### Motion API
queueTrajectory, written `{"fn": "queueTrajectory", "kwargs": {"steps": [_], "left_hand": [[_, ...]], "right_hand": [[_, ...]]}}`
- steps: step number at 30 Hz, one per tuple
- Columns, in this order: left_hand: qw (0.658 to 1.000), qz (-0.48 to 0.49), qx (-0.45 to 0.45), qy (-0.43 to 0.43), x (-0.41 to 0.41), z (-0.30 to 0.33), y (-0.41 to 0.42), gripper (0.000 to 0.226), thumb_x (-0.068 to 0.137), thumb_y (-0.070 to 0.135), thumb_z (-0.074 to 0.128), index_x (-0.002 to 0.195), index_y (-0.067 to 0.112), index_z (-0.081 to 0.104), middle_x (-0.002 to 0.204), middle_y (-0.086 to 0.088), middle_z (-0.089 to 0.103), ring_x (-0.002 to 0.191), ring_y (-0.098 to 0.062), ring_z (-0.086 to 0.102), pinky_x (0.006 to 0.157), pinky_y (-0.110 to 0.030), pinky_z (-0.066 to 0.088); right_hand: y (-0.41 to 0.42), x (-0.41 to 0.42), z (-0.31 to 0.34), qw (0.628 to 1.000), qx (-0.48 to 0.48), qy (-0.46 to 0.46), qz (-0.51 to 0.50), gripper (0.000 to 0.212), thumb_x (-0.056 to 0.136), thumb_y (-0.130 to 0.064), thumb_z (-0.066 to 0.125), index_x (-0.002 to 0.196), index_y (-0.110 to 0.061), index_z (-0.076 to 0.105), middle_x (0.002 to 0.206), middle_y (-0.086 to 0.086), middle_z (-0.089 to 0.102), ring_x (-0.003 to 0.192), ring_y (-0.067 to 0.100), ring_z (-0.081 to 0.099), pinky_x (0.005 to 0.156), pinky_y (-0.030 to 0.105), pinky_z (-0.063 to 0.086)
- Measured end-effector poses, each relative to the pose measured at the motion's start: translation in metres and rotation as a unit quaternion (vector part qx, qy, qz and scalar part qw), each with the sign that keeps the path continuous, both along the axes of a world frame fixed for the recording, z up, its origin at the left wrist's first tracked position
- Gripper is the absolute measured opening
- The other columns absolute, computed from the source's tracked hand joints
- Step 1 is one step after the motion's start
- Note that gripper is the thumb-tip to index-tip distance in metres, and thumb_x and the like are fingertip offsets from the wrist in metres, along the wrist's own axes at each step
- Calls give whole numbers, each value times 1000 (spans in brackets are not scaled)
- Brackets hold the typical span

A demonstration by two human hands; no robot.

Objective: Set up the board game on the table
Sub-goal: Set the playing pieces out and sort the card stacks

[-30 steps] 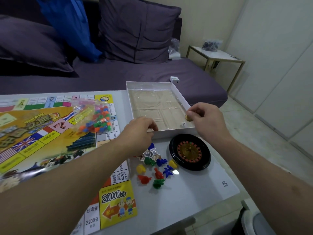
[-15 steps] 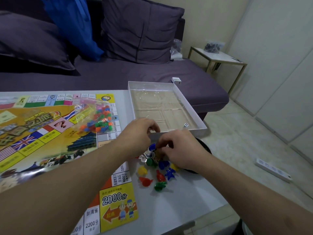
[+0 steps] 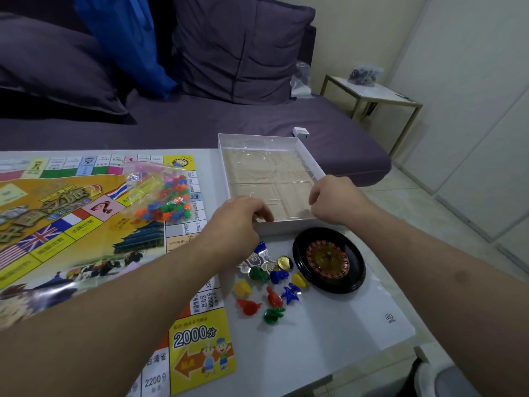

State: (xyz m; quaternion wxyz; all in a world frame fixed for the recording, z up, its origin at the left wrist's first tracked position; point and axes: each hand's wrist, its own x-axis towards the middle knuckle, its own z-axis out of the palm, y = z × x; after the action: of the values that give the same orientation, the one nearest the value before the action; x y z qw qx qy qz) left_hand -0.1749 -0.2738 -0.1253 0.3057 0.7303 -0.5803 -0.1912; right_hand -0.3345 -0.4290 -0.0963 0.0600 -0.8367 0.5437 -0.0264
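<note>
At the far right corner of the table [image 3: 329,365], both hands are on the game box [image 3: 310,159], a shallow white tray with a clear moulded insert. The left hand [image 3: 239,222] curls its fingers over the box's near wall at the left end. The right hand [image 3: 333,200] reaches in over the near right corner, fingers bent downward; whether it pinches anything inside I cannot tell, the knuckles hide the tips. Just in front of the box, touching nothing, sits the black roulette wheel [image 3: 329,260], and beside it a scatter of coloured pawns [image 3: 267,290] with a gold coin [image 3: 284,262]. The board [image 3: 94,224] lies unfolded along the left side, a bag of small plastic pieces [image 3: 161,196] resting on its far right corner. That box looks light and flimsy, thin card walls likely to flex, so gripping two opposite walls low down would suit it best. The pawns appear small, hard and slick, so take each with a fingertip pinch.
</note>
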Motion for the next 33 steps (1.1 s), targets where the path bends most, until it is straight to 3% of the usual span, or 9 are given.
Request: {"fn": "queueTrajectory", "kwargs": {"steps": [4, 7, 11, 14, 16, 20, 22, 26, 33], "left_hand": [[1000, 7, 4, 2, 0, 1, 0, 48, 90, -10, 57, 110, 30, 73, 113, 9, 58, 108, -13, 55, 90, -27, 50], [1000, 11, 7, 6, -1, 3, 1, 49, 90, -11, 59, 112, 30, 74, 113, 8, 59, 106, -14, 56, 90, -28, 51], [1000, 13, 7, 4, -1, 3, 1, 52, 88, -12, 59, 115, 30, 74, 113, 9, 58, 106, -13, 55, 90, -26, 50], [1000, 22, 10, 15, -1, 1, 1, 54, 90, -12, 59, 118, 30, 75, 113, 7, 63, 104, -14, 59, 83, -24, 49], [999, 31, 5, 24, 0, 0, 1, 50, 95, -8, 57, 119, 32, 76, 113, 5, 66, 100, -13, 60, 79, -24, 48], [996, 51, -25, 62, 1, -2, 2, 33, 103, 6, 59, 116, 29, 78, 118, 5, 73, 95, -7, 58, 79, -17, 44], [990, 70, -52, 112, 3, -1, 6, 29, 105, 11, 58, 115, 30, 78, 122, 6, 73, 97, -5, 60, 74, -10, 41], [982, 73, -83, 151, 9, 2, 24, 32, 106, 9, 54, 112, 31, 78, 117, 8, 73, 86, -6, 63, 68, -16, 49], [984, 64, -72, 151, 35, 20, 82, 42, 102, -2, 48, 106, 28, 77, 101, 14, 74, 94, -1, 69, 72, -18, 55]], "right_hand": [[-8, 20, 5, 994, 19, 105, 9, 26, 87, -11, 60, 109, -9, 73, 108, 10, 71, 93, 28, 65, 71, 31, 54], [-6, 26, 6, 996, 15, 92, 4, 21, 85, -6, 60, 104, -5, 70, 105, 11, 70, 84, 26, 65, 64, 32, 55], [0, 17, 11, 999, -13, -45, 3, 22, 83, -5, 64, 94, -14, 80, 94, 1, 75, 88, 18, 69, 74, 25, 57], [30, 4, 25, 981, -38, -187, 41, 16, 82, -12, 78, 88, -26, 81, 81, -13, 74, 78, 0, 68, 66, 10, 47], [54, -3, 26, 967, -6, -236, 96, 15, 80, -15, 85, 85, -28, 79, 76, -15, 74, 74, -5, 69, 66, 6, 49], [86, -4, 10, 974, 29, -160, 157, 15, 86, -15, 83, 89, -28, 77, 84, -14, 73, 79, -2, 67, 70, 8, 52], [92, 1, 1, 980, 22, -107, 169, 18, 89, -12, 79, 94, -29, 75, 90, -12, 70, 85, 4, 65, 74, 16, 56], [100, 8, -8, 981, 19, -16, 192, 26, 89, -8, 73, 101, -30, 72, 98, -10, 64, 89, 12, 61, 77, 31, 60], [124, 1, 13, 979, -22, -137, 150, 36, 84, 7, 64, 106, -19, 76, 102, -5, 71, 95, 12, 64, 86, 30, 58]]}}
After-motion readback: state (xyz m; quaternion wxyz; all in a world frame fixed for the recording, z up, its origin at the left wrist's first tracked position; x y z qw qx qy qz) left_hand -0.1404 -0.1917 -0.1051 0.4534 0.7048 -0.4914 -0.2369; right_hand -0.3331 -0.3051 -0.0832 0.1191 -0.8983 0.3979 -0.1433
